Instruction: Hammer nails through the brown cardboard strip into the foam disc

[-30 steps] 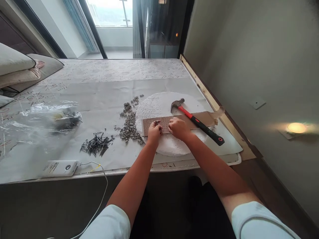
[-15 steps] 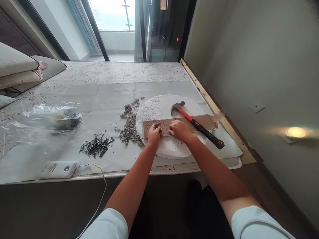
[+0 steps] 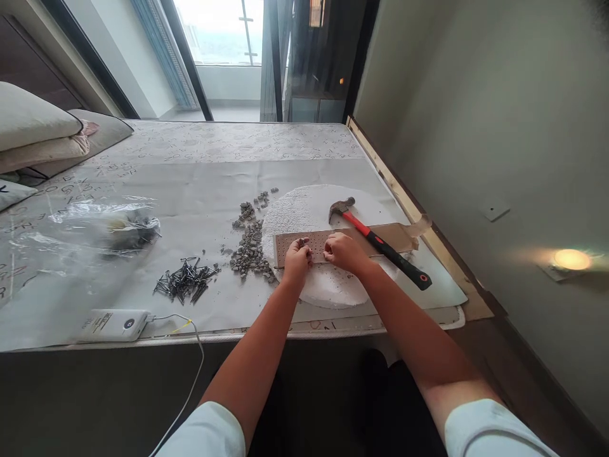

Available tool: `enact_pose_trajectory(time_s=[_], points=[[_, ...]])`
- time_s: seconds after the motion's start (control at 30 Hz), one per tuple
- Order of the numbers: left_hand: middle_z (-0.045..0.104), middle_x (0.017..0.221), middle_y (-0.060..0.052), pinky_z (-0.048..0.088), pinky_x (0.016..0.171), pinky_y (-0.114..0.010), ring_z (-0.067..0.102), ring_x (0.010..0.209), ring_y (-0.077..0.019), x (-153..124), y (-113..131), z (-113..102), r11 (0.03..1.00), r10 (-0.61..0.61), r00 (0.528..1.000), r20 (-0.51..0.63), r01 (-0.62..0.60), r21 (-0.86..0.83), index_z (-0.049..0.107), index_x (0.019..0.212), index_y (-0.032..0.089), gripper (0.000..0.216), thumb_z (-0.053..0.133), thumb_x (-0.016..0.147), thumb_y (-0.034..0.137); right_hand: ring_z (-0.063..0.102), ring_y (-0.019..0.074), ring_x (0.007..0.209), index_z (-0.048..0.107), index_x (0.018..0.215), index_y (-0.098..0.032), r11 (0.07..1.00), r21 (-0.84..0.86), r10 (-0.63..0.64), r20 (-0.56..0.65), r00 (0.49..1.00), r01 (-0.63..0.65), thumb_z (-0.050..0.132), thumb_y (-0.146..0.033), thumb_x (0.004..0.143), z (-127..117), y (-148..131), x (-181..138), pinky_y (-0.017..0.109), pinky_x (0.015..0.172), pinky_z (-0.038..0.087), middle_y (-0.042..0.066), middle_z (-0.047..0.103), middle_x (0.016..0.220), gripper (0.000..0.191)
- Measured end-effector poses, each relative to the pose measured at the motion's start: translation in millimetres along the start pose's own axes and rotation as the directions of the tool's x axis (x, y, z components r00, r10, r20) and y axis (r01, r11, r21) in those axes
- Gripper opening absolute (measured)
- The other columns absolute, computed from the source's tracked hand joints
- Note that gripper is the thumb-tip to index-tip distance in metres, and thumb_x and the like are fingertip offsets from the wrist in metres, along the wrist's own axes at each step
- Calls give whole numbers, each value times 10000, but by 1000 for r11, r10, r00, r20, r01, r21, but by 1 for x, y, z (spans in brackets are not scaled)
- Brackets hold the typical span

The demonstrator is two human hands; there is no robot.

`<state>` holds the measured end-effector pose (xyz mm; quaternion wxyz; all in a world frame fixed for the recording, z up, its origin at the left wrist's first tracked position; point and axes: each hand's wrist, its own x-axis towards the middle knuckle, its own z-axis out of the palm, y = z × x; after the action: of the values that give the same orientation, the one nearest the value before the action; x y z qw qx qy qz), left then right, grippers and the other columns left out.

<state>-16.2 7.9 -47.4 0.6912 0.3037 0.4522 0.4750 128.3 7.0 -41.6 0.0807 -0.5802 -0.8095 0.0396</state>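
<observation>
Over a brown board dotted with small holes (image 3: 318,241) my two hands are close together. My left hand (image 3: 298,259) is closed around something small and dark that I cannot make out. Just right of it, my right hand (image 3: 343,250) has its fingers pinched together; whatever is in them is hidden. Under the board lies a round white foam disc (image 3: 295,206). A claw hammer (image 3: 375,241) with a red and black handle rests across the disc and the board, its head pointing away from me.
Grey stone chips (image 3: 251,249) lie left of the disc, with a pile of dark nails (image 3: 185,279) beyond. A white power bank (image 3: 114,325) with a cable (image 3: 197,374) sits at the front edge. A clear plastic bag (image 3: 95,228) lies left; the wall (image 3: 466,158) stands right.
The whole view has shifted slightly, with things appearing a little lower and to the right. Both hands stay in the same place over the board.
</observation>
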Motion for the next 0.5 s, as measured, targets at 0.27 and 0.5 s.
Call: enact_pose_trajectory(time_s=[0.27, 0.5], points=[[436, 572, 63, 229, 413, -168, 304, 397, -34, 2, -2, -1, 1000, -3, 1000, -1, 3, 1, 503, 911, 171, 215, 505, 699, 137, 563, 186, 838, 655, 755, -126, 999, -25, 23, -6, 1000, -23, 539, -171, 771, 2, -3, 2, 250, 727, 372, 92, 663, 834, 125], [441, 570, 59, 227, 409, -167, 300, 401, -37, 1, -2, -1, 1000, 4, 1000, 4, -4, -9, 503, 921, 168, 229, 477, 700, 116, 576, 223, 854, 661, 788, -103, 990, -86, 107, -19, 994, -108, 496, -182, 775, 5, -11, 2, 283, 715, 389, 134, 668, 857, 184]])
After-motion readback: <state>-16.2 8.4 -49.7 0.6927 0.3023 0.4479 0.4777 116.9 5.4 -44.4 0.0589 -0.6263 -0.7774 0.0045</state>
